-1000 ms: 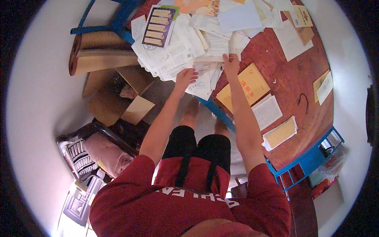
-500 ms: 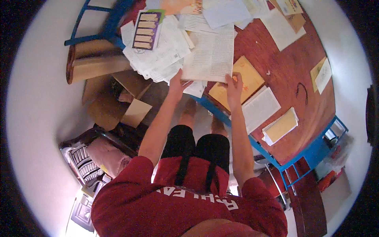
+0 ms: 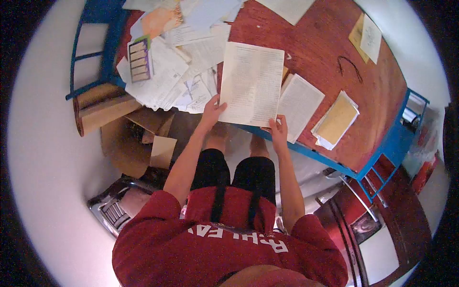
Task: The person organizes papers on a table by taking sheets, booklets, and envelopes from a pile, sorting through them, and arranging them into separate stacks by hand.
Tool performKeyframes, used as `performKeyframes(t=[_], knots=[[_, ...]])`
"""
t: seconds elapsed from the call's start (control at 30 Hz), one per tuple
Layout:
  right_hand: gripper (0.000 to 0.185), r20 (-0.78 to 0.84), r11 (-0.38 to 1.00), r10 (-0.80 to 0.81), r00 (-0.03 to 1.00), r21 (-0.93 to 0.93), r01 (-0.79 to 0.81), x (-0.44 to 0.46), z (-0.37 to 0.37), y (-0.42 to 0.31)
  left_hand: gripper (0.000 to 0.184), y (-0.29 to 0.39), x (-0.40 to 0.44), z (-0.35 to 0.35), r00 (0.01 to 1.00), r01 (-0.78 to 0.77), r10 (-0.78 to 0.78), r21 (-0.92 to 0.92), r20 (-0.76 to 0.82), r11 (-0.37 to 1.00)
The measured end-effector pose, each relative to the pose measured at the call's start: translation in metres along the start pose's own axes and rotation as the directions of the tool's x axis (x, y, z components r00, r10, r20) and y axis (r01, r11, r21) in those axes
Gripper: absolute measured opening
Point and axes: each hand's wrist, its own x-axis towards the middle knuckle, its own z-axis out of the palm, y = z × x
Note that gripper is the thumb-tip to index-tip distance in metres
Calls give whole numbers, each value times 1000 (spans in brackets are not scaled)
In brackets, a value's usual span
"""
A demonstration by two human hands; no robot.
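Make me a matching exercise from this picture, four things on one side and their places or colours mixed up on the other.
Things
1. printed page
2. dark cord
3. purple card
4. table frame

Places or colours
A. blue
B. lying on loose papers
C. held between left hand and right hand
D. curved on the reddish-brown tabletop

Right pairs: 1-C, 2-D, 3-B, 4-A

Both hands raised in front
The left hand (image 3: 214,112) and right hand (image 3: 278,128) are level-ish, fingers curled, both forearms stretched forward, elbows slightly bent.
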Motion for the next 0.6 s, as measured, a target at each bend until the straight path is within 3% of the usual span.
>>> performKeyframes(t=[0.13,0.23,0.3,0.33,0.4,0.53,0.6], knots=[[18,-5,999,-13,1000,-33,13,-19,-42,3,29,-7,-2,41,987,-128,124,30,105,991],[18,-81,1000,-11,997,12,12,-31,-68,16,26,-14,-7,72,988,-145,129,210,88,967],[18,-158,998,-65,985,-19,63,-37,-89,30,25,-28,-5,87,977,-53,48,18,207,998],[18,-171,998,-65,983,-9,65,-36,-102,44,26,-30,-5,96,972,-67,53,53,230,996],[17,-234,962,-212,949,-221,161,-35,-122,65,26,-32,-9,115,974,-35,17,78,227,996],[16,-267,976,-206,941,-124,178,-36,-147,88,24,-25,-20,151,980,-55,24,150,198,987],[14,-394,983,-184,900,-70,171,-34,-147,97,25,-50,-3,151,970,-120,81,163,230,979]])
